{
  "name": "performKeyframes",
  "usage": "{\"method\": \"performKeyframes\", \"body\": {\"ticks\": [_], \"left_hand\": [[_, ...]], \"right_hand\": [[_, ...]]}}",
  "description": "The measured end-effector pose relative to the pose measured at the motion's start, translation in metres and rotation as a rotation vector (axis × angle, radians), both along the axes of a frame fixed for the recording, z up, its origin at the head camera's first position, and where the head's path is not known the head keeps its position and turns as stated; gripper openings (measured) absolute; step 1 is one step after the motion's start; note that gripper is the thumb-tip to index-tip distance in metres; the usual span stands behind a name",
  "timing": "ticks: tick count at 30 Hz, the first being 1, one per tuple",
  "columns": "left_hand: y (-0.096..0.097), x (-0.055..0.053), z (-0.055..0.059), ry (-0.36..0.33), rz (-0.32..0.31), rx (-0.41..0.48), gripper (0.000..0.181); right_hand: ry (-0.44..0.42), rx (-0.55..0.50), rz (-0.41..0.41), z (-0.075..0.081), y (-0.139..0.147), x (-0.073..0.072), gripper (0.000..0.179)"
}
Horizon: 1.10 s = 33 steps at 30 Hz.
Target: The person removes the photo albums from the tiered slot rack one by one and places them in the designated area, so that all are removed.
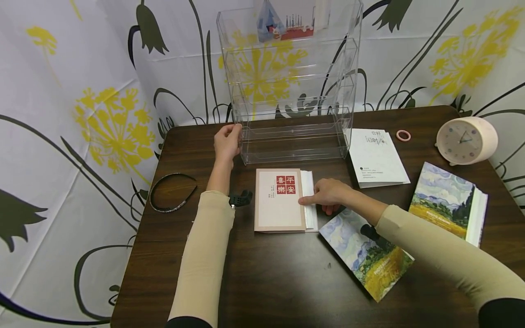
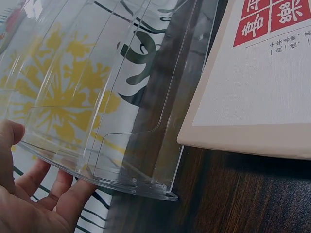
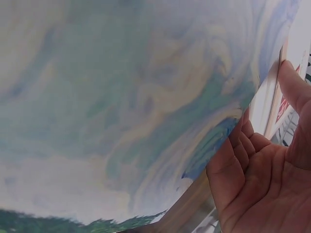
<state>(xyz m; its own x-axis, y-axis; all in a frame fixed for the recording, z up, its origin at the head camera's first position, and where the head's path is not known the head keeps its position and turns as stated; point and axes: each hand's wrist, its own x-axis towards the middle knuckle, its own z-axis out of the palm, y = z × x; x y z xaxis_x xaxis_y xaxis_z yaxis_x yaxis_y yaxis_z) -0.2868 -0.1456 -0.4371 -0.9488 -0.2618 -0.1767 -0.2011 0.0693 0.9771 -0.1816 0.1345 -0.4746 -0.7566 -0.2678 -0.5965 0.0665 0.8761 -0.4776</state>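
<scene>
My left hand (image 1: 227, 143) grips the left side edge of a tall clear acrylic rack (image 1: 293, 160); in the left wrist view the thumb and fingers lie on either side of that edge (image 2: 73, 172). In front of the rack lies a cream book (image 1: 279, 212) with red square characters, its white inner part showing along the right. My right hand (image 1: 330, 193) holds this book at its right side, thumb on the cover edge and the other fingers curled lower, partly hidden. Under the right wrist lies a photo album (image 1: 348, 241) with a painted landscape cover, which fills much of the right wrist view.
A picture card (image 1: 293, 27) stands in the rack's top tier. Right of the rack are a white booklet (image 1: 377, 159), a pink ring (image 1: 404, 135), a round alarm clock (image 1: 465, 141) and a second photo album (image 1: 440, 200). A black headband (image 1: 166, 210) lies at the left.
</scene>
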Motion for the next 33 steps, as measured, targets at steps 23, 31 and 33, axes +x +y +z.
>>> {"method": "performKeyframes", "body": {"ticks": [23,31,33], "left_hand": [[0.000,0.000,0.001,-0.014,-0.003,0.002,0.031],[0.000,0.000,0.000,-0.010,-0.001,0.004,0.032],[0.000,0.000,0.000,-0.008,-0.001,0.004,0.032]], "right_hand": [[0.697,-0.276,-0.233,0.068,0.051,-0.039,0.025],[0.991,-0.208,-0.467,0.089,0.065,-0.055,0.031],[0.971,-0.201,-0.497,0.091,0.068,-0.059,0.039]]}}
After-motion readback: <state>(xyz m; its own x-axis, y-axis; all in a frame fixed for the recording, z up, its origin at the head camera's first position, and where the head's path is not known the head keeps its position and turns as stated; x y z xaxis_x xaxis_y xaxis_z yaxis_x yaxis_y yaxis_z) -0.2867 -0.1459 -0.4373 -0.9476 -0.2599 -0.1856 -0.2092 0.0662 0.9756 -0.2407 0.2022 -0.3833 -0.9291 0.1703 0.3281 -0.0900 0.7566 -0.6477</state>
